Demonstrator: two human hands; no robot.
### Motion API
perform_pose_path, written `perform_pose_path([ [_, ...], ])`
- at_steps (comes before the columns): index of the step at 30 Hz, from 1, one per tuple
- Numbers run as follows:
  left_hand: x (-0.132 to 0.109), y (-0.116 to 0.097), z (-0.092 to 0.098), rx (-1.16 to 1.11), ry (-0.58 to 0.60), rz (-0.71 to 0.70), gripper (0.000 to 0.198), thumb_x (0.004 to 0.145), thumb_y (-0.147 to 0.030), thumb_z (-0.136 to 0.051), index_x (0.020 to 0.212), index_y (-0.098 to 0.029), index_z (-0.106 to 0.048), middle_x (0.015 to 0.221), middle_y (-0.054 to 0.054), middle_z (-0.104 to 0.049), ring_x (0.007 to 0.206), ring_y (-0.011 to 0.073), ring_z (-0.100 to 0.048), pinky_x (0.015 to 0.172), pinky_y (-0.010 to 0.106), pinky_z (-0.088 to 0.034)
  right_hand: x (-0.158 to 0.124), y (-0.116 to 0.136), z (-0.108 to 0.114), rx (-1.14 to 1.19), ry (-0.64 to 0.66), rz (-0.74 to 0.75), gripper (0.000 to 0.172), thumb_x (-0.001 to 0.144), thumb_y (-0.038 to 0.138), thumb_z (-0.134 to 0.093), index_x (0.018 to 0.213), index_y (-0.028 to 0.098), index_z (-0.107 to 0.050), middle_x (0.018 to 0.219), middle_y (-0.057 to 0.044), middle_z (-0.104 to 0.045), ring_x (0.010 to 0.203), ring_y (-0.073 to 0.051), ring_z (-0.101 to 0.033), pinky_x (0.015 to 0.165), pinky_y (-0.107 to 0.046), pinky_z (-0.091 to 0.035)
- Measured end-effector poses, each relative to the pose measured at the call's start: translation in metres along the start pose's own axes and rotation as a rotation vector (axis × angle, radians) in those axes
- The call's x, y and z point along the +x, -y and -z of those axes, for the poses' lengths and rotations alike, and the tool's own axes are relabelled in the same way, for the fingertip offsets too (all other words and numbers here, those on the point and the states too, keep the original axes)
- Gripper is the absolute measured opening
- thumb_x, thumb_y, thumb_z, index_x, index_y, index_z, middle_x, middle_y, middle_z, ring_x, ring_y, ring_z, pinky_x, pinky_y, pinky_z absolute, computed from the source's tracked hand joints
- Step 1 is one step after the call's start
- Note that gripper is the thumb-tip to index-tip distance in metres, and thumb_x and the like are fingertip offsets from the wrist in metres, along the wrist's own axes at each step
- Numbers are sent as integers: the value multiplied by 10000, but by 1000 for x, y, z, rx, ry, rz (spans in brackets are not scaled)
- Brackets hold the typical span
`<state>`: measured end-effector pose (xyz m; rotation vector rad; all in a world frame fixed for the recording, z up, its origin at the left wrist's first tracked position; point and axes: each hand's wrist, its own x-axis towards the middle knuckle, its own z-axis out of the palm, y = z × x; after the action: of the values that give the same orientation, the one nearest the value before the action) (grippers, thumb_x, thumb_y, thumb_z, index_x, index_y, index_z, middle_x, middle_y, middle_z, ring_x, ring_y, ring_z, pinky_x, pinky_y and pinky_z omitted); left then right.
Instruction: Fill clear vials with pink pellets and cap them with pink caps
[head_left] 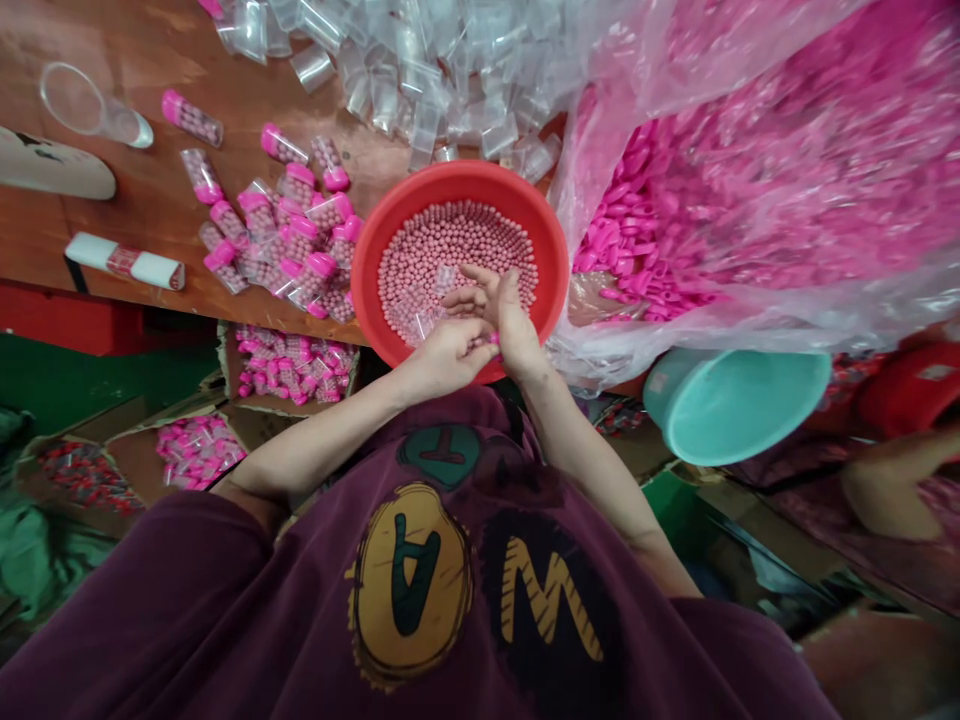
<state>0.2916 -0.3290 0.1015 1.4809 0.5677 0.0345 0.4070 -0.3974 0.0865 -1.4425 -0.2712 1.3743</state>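
Note:
A red bowl (pixel 551 270) of small pink beads (pixel 457 235) stands at the table's front edge. Over its near right part my two hands meet. My left hand (pixel 450 350) has its fingers closed round a small clear container with pink on it (pixel 487 341). Against that container rests the palm side of my right hand (pixel 506 310), its fingers partly spread above the beads. Clear containers (pixel 424 315) lie on the beads beside my fingers. To the left is a heap of bead-filled containers with pink caps (pixel 300 235).
Clear empty containers (pixel 420 70) are piled behind the bowl. A plastic bag (pixel 600 200) of pink caps (pixel 637 230) lies right. A teal basin (pixel 750 400) and another person's arm (pixel 892 480) are lower right. Boxes of filled containers (pixel 300 365) stand below the table, left.

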Motion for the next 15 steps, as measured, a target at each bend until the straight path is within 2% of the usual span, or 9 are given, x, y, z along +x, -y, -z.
perform_pose_path([
  [2, -2, -5, -1, 102, -32, -68, 93, 902, -156, -626, 830, -157, -683, 806, 43, -684, 778, 169, -601, 762, 321, -479, -1, -1, 2, -61, -37, 17, 851, 972, 924, -346, 1433, 263, -618, 1074, -76, -769, 1154, -269, -733, 1035, -429, -584],
  [4, 0, -7, -1, 79, -58, -65, 84, 898, -159, -636, 826, -166, -679, 824, 47, -684, 789, 176, -606, 781, 329, -480, 2, -3, 6, -27, -113, 12, 825, 986, 908, -339, 1400, 260, -636, 1029, -77, -766, 1163, -283, -742, 993, -436, -604],
  [8, 10, 1, -5, -360, 21, 198, 184, 964, -332, -676, 902, -162, -710, 683, -2, -595, 584, 116, -505, 598, 268, -416, 17, -21, 12, 225, -138, -49, 973, 893, 1009, -186, 1249, 233, -652, 1006, -127, -787, 1053, -306, -763, 856, -474, -648],
  [10, 12, 7, -3, -531, 17, 288, 277, 984, -436, -681, 986, -163, -729, 662, -16, -578, 523, 94, -474, 536, 247, -379, 23, -39, 16, 254, -148, -48, 956, 882, 1011, -196, 1208, 238, -652, 1027, -131, -793, 986, -292, -762, 807, -462, -646],
  [12, 11, 14, 9, -519, -62, 274, 332, 964, -497, -715, 1056, -179, -743, 715, -7, -627, 532, 90, -504, 532, 241, -401, 27, -58, 21, 193, -224, -51, 834, 913, 962, -298, 1151, 245, -652, 989, -106, -784, 895, -257, -748, 772, -423, -628],
  [13, 9, 17, 22, -448, -129, 241, 352, 954, -517, -729, 1085, -191, -747, 770, 5, -667, 566, 98, -540, 554, 244, -437, 29, -67, 25, 135, -279, -55, 749, 926, 919, -373, 1112, 248, -649, 960, -90, -774, 853, -239, -732, 761, -403, -616],
  [15, 2, 27, 58, -221, -316, 158, 390, 956, -554, -721, 1152, -218, -745, 945, 35, -743, 708, 133, -636, 666, 276, -540, 34, -81, 34, -23, -400, -33, 585, 935, 810, -505, 1043, 251, -642, 915, -63, -750, 813, -214, -694, 766, -379, -597],
])
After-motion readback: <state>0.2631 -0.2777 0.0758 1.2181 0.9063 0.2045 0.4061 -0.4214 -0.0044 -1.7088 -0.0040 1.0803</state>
